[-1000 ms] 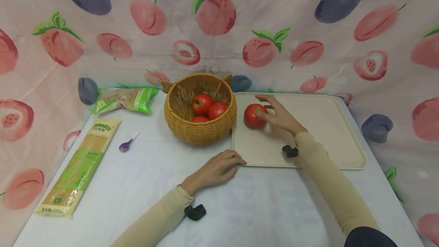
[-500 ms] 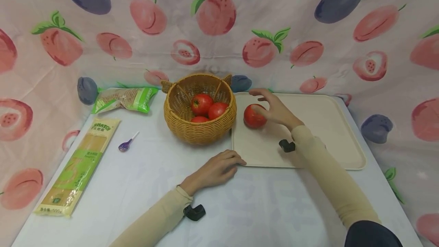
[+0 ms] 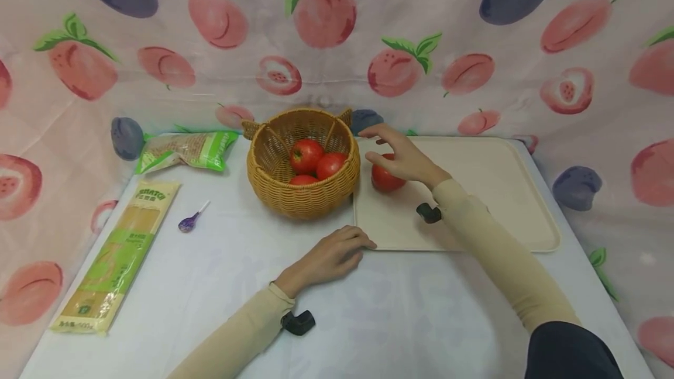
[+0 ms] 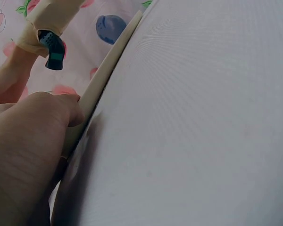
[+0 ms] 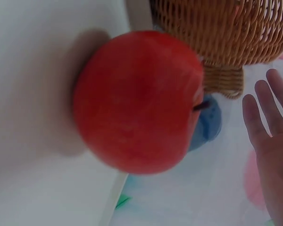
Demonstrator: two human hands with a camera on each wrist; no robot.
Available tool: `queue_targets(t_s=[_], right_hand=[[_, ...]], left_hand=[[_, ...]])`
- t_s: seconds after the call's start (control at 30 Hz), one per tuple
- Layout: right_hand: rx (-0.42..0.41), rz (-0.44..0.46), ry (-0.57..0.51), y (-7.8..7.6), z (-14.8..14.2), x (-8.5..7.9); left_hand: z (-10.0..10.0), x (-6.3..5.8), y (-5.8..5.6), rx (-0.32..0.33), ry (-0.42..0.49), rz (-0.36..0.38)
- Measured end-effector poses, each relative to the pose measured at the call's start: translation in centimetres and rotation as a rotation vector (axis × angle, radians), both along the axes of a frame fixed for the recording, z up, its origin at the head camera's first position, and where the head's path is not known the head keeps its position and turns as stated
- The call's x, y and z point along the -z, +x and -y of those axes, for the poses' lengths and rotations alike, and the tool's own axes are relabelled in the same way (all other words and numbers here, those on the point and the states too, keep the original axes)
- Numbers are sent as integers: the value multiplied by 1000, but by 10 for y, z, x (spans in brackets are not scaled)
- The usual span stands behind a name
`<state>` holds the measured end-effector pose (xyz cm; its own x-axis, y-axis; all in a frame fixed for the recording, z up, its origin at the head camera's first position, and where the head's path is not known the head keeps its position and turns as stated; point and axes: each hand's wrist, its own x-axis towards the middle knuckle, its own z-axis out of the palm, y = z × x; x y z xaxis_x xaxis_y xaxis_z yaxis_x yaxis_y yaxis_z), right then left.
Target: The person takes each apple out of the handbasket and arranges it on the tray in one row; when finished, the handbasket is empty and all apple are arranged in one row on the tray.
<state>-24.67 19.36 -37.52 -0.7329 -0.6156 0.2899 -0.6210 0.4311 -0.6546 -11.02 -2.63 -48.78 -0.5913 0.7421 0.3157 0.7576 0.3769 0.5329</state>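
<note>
A red apple (image 5: 137, 103) with a dark stem sits on the cream tray (image 3: 495, 192), near its left side. My right hand (image 3: 408, 157) is over the apple and partly covers it in the head view. Its fingers are spread and reach left toward the basket, holding nothing. In the right wrist view the right hand (image 5: 276, 141) shows apart from the apple. The woven basket (image 3: 302, 197) holds several red apples (image 3: 306, 155), just left of the tray. My left hand (image 3: 329, 259) rests at the tray's front left corner, fingertips touching the rim.
On the left lie a long pack of spaghetti (image 3: 116, 256), a purple lollipop (image 3: 188, 223) and a green-and-clear food bag (image 3: 186, 151). A fruit-print cloth (image 3: 337, 75) hangs behind the white table (image 3: 395, 320).
My right hand has moved left and slightly back, away from its place around the apple on the tray. The left hand stays at the tray corner. The head view has shifted slightly.
</note>
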Motion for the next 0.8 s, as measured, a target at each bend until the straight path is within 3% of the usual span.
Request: queue_targets(t_s=[0.27, 0.57, 0.8], right_hand=[[-52, -61, 13, -7, 13, -2], [-48, -141, 30, -11, 16, 1], [-19, -133, 51, -10, 20, -3]], left_hand=[[0, -3, -2, 2, 2, -1], [0, -4, -1, -3, -20, 16], [0, -4, 0, -4, -26, 31]])
